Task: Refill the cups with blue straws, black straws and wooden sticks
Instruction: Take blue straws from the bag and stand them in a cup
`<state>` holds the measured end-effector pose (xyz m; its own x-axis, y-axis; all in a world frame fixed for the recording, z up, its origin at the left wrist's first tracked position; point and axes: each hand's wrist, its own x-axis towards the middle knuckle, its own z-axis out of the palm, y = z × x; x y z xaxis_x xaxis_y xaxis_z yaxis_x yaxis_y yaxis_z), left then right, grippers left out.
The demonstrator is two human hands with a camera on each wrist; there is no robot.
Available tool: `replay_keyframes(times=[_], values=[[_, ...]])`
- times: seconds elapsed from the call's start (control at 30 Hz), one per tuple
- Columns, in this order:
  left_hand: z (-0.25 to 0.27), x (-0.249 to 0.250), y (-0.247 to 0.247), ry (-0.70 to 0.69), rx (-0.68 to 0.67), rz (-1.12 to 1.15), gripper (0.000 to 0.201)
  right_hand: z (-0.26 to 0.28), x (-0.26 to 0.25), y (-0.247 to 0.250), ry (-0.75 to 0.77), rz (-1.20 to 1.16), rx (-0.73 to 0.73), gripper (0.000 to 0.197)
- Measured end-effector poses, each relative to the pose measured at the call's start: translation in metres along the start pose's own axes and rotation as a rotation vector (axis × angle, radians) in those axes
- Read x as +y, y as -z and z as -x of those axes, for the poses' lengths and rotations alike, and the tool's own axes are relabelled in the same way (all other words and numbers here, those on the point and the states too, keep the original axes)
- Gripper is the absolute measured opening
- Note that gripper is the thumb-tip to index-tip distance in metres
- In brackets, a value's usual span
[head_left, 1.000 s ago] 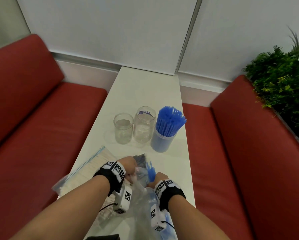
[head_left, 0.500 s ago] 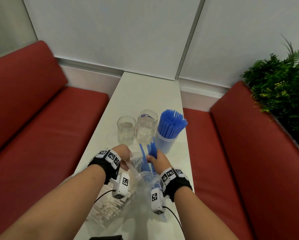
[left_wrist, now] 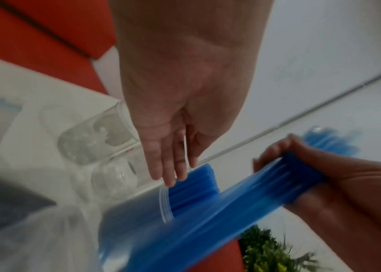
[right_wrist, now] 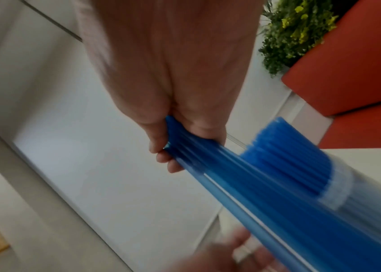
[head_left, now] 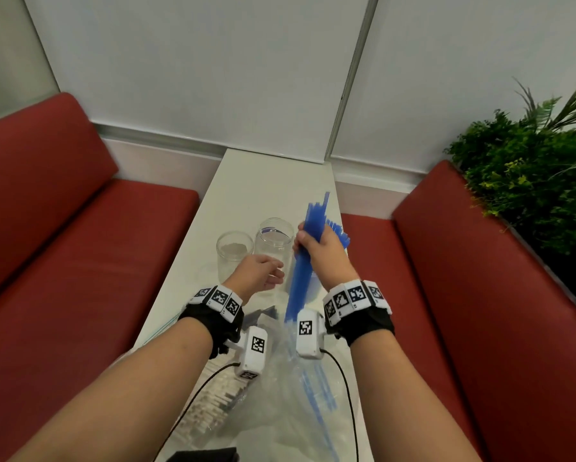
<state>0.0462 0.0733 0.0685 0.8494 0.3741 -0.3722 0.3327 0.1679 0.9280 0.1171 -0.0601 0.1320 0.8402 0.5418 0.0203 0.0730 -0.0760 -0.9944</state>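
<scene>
White table (head_left: 246,195) running between two red benches (head_left: 63,261), plant (head_left: 530,181) sitting off to the right.

Right hand (head_left: 320,251) is gripping a bundle of blue straws (head_left: 301,278), fingers wrapped around it in the upper part. The bundle's long axis is standing near-upright, top tilting slightly away and right, lower ends hanging just above the mouth of the clear plastic bag (head_left: 280,378) lying at the near end of the table. A few loose blue straws are showing inside that bag.

Left hand (head_left: 256,275) is hovering empty, fingers loosely extended, just left of the bundle and in front of the two clear glass cups (head_left: 273,241). Wrist view shows its fingers (left_wrist: 168,165) relaxed, holding nothing.

Blue straw cup (right_wrist: 301,165), already well stocked, is sitting directly behind and just right of the right hand, mostly hidden in the head view. So the target is lying right past the bundle, right hand far nearer than left.

Judgement: next move needs the bundle's lower ends lifting over the cup rim, then lowering along the same upright axis. Risk: lower ends catching on the standing straws. The wooden sticks' bag (head_left: 213,405) is lying under the left forearm, untouched.
</scene>
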Motion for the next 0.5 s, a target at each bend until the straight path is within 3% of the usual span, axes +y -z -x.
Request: replay_keyframes(times=[0.17, 0.3, 0.37, 0.5], values=[[0.0, -0.005, -0.005, 0.339, -0.231, 0.372, 0.05, -0.006, -0.061, 0.004, 0.193, -0.194, 0.071, 0.008], [-0.003, -0.005, -0.012, 0.445, -0.303, 0.853, 0.064, 0.001, -0.067, -0.002, 0.219, -0.252, 0.092, 0.011], [-0.003, -0.003, -0.014, 0.447, -0.324, 0.98, 0.059, 0.006, -0.061, -0.004, 0.2, -0.266, 0.094, 0.016], [0.0, 0.001, -0.016, 0.446, -0.355, 0.892, 0.029, 0.012, -0.05, -0.003, 0.162, -0.313, 0.09, 0.026]])
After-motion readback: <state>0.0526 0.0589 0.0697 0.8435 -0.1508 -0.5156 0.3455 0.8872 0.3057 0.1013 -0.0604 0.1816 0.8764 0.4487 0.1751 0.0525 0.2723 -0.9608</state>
